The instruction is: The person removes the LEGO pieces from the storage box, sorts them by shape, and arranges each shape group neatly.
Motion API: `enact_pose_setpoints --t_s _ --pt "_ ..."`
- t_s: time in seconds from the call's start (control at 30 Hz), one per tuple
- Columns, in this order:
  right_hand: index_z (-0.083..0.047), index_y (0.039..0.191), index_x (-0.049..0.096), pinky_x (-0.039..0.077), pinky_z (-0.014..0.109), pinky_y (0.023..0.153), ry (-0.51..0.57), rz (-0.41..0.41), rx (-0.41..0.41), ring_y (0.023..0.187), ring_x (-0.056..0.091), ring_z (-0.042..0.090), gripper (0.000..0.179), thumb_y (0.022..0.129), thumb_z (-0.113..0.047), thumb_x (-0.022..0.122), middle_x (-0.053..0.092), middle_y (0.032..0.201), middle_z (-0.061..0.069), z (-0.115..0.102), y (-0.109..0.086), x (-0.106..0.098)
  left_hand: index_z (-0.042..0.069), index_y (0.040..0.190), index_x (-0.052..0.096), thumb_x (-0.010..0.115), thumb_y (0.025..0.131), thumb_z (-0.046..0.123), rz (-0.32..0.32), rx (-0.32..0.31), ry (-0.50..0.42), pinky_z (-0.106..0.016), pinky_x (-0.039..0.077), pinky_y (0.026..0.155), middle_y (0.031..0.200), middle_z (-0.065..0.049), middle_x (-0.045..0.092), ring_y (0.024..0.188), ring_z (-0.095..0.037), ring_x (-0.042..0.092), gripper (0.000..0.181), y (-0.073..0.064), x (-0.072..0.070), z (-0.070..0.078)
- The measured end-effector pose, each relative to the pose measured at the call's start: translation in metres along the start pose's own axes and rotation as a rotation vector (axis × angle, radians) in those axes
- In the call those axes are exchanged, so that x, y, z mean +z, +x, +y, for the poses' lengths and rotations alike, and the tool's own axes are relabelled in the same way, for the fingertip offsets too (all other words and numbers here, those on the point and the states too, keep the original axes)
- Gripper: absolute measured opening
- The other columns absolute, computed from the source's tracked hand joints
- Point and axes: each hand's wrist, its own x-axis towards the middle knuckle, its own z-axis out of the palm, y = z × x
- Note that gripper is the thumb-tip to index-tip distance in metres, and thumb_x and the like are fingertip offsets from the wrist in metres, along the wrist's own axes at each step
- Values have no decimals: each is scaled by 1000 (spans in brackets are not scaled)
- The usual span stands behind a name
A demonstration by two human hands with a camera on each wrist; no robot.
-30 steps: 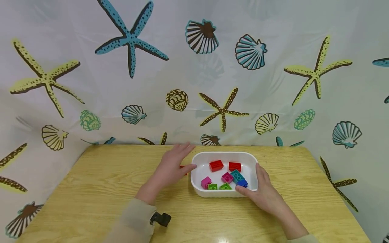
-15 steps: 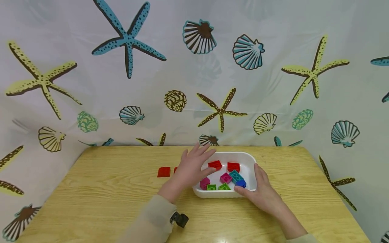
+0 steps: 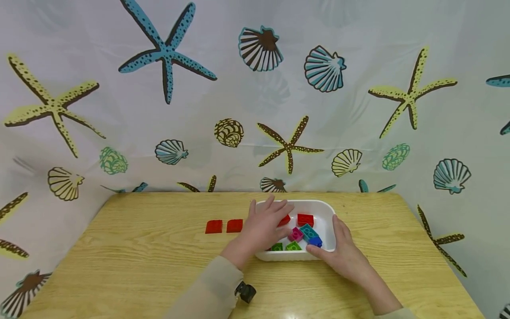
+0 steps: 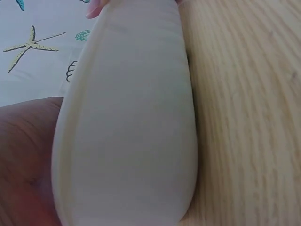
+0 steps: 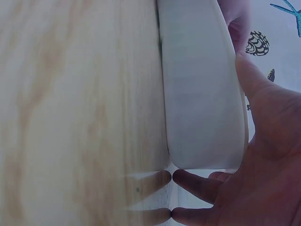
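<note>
A white plastic tray holds toy building bricks: a red brick, a magenta brick, a teal brick, a blue brick and a green brick. My left hand reaches over the tray's left end, fingers loosely spread, hiding part of another red brick. With my right hand I hold the tray's right end, thumb at the front rim and fingers along the side. From the right wrist, my thumb lies at the rim and fingertips meet the tabletop.
Two flat red bricks, one with its point here and a second red brick, lie on the wooden table left of the tray. A patterned curtain of starfish and shells hangs behind and along both sides.
My left hand has moved right, from beside the tray to over its left end, uncovering two red bricks on the table. My right hand keeps its hold on the tray.
</note>
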Motion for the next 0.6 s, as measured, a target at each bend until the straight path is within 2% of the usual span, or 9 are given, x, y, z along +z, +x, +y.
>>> enact_pose_setpoints --t_s 0.6 --pt "-5 176 1 48 74 108 -1 4 3 149 43 61 130 94 -71 76 11 179 29 2 1 0 31 161 60 78 103 46 -27 -29 114 -78 5 128 162 0 59 167 -36 23 62 4 10 2"
